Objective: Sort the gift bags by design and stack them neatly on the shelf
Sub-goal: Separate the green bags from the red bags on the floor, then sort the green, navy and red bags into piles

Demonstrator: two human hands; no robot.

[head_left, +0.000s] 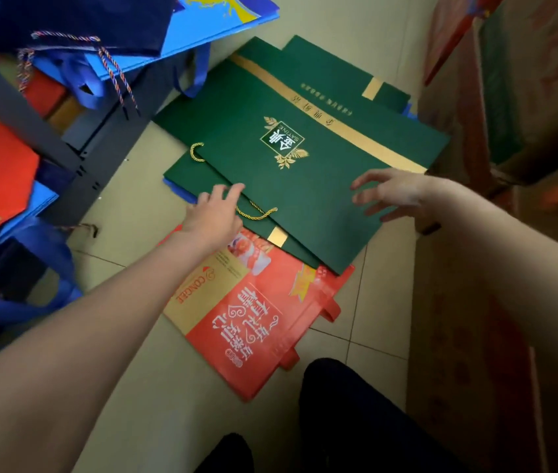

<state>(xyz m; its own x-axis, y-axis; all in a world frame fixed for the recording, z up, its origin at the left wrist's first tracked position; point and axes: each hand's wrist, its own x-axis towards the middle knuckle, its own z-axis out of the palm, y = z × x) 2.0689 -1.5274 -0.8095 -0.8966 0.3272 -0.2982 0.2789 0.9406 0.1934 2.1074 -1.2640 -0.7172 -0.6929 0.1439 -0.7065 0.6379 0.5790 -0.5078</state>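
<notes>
Top green gift bag (305, 172), folded flat on the floor (127, 247) atop further green bags and partly over a red bag (253, 322). Probably light, stiff card with a slick face; best taken by opposite edges, not the gold cord. Left hand (214, 216) and right hand (390, 194), fingers spread, grasp nothing. Shelf (32, 128) stands left of the bag.

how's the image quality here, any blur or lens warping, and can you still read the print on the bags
Head view: wide-angle warping stretches both forearms; right hand slightly motion-blurred, left hand sharper; logo on the top green bag and the red bag lettering readable; cartons at the right edge dim and smeared.
</notes>
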